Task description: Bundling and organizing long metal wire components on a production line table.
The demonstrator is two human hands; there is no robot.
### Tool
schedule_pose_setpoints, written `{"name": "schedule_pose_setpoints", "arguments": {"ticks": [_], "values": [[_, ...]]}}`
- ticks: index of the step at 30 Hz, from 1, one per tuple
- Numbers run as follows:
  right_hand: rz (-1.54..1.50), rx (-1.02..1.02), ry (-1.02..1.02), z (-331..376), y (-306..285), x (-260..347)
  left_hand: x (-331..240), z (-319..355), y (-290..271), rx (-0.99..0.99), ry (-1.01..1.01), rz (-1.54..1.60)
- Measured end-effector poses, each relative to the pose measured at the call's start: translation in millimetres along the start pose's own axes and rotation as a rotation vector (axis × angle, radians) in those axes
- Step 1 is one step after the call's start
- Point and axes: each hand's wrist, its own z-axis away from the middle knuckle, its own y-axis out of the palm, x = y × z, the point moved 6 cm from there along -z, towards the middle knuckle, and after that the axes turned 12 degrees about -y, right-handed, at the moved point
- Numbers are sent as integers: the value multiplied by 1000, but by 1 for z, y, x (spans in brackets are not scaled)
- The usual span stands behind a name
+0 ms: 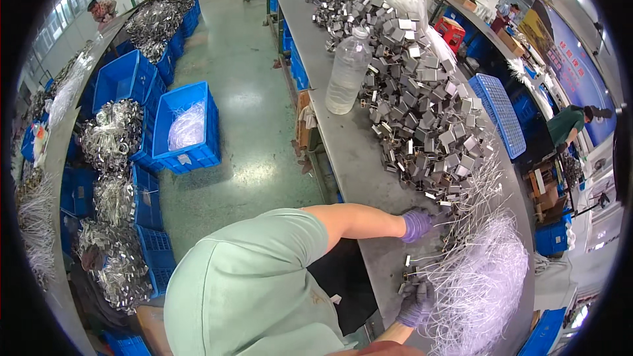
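Note:
My left hand [417,225], in a purple glove, is closed at the near edge of a heap of grey rectangular blocks [425,105] with thin wires. Its fingertips touch dark and pale wires there; what they pinch is too small to tell. My right hand [415,303], in a darker purple glove, has its fingers curled beside a large bundle of clear, whitish strands [484,283]. Whatever lies in those fingers is hidden. Between the hands, a small pale-tipped piece [407,261] lies by the strand ends. Both hands are low over the grey tabletop [356,142].
A clear plastic bottle [347,72] of liquid stands left of the heap. Beyond the table is a blue crate [498,115]. Across the green floor, a blue bin [186,128] holds clear strands, near more bins and wired parts [112,135]. A person [568,125] works at the right.

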Motion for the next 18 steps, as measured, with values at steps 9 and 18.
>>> {"name": "schedule_pose_setpoints", "arguments": {"ticks": [9, 18], "values": [[-71, 87, 346, -4, 55, -73, 58, 122, -39, -389, -86, 540], [-197, -105, 379, -54, 104, -136, 122, 328, -66, 219, -342, 1256]]}}
